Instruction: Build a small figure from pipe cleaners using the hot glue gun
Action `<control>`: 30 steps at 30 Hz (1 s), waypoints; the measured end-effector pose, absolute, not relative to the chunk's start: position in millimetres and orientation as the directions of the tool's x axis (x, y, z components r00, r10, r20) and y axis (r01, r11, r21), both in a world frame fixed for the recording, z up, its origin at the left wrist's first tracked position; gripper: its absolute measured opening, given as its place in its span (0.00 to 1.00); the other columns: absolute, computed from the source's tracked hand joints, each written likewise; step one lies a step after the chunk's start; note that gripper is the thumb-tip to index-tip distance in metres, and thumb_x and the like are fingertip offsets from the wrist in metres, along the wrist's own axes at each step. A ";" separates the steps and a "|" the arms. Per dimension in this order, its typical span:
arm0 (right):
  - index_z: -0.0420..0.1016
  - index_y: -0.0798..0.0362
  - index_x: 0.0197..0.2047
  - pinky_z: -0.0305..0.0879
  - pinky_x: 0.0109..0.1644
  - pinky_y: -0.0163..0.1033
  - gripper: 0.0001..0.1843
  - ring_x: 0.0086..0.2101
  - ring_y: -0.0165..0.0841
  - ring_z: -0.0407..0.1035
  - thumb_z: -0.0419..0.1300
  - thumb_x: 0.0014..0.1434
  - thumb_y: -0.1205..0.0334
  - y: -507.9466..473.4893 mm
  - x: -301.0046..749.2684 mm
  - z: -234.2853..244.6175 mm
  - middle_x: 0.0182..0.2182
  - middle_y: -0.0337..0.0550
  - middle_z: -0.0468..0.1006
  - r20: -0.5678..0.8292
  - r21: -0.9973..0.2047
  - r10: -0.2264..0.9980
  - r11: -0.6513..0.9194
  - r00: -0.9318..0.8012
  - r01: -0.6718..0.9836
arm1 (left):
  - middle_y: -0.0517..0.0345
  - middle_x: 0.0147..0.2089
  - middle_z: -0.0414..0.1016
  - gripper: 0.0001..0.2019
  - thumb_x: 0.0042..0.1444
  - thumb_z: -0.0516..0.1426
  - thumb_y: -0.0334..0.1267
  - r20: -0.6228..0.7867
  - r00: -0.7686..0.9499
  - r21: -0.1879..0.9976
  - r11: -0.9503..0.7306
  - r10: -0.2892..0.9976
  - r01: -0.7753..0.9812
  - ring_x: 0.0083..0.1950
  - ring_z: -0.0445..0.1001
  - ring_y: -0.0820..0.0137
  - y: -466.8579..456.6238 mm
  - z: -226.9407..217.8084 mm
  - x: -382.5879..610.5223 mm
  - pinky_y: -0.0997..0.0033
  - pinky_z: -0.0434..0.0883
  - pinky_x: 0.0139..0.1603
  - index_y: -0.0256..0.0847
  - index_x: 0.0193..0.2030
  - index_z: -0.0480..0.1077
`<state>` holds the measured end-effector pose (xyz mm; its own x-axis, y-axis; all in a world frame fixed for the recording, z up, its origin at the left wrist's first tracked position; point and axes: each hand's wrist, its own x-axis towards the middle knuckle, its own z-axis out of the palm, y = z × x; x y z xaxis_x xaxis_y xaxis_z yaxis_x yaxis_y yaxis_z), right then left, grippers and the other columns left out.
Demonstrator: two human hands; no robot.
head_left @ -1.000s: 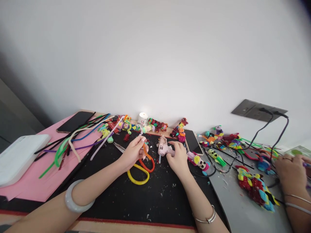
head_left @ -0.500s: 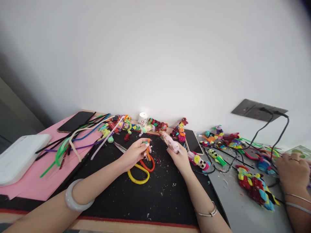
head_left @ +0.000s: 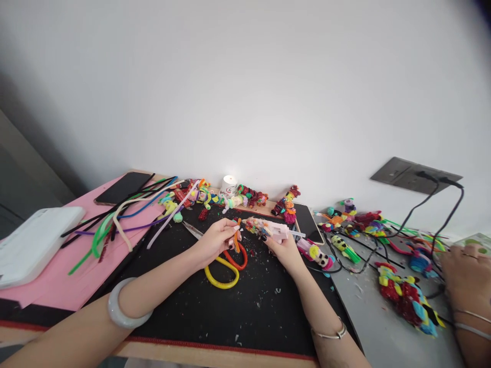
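My left hand (head_left: 219, 239) pinches a small orange pipe-cleaner piece (head_left: 237, 239) over the black mat (head_left: 264, 317). My right hand (head_left: 284, 249) is wrapped round a pale pink glue gun (head_left: 276, 230), with a glue stick sticking out of its back. Coloured fuzz is stuck around the front of the gun, and its nozzle points left, close to the orange piece. Below my left hand lie scissors (head_left: 221, 276) with yellow and red handles, their blades partly hidden by that hand.
Pipe cleaners (head_left: 126, 220) and a phone (head_left: 123, 188) lie on pink sheets (head_left: 95, 276) beside a white box (head_left: 36, 245). Several pipe-cleaner dolls (head_left: 251, 196) line the wall near a paper cup (head_left: 229, 186). At right are more dolls (head_left: 408, 299), cords and another person's hand (head_left: 466, 271).
My right hand has turned the glue gun so its nozzle points left and sits near the orange piece. My left hand still pinches that piece. The view has shifted slightly.
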<state>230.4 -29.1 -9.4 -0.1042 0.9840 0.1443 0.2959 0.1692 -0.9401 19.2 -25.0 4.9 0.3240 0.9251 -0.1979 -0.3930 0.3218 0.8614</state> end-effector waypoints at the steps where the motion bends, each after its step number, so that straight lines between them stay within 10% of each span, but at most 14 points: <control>1: 0.76 0.54 0.45 0.65 0.26 0.36 0.18 0.27 0.34 0.69 0.63 0.51 0.58 -29.1 230.4 -9.4 0.27 0.41 0.77 0.146 -0.938 0.983 0.172 -0.107 0.301 | 0.61 0.25 0.71 0.05 0.53 0.58 0.33 -0.198 0.325 0.861 0.323 0.925 -0.392 0.20 0.58 0.81 -25.0 4.8 19.0 0.78 0.61 0.24 0.36 0.33 0.64; 30: 0.76 0.56 0.45 0.62 0.26 0.35 0.19 0.24 0.32 0.66 0.62 0.52 0.56 -28.8 229.7 -10.5 0.24 0.39 0.75 0.140 -0.917 0.987 0.161 -0.083 0.366 | 0.60 0.25 0.72 0.08 0.52 0.60 0.35 -0.194 0.328 0.871 0.316 0.925 -0.376 0.21 0.58 0.81 -25.6 3.6 17.9 0.78 0.58 0.24 0.37 0.34 0.64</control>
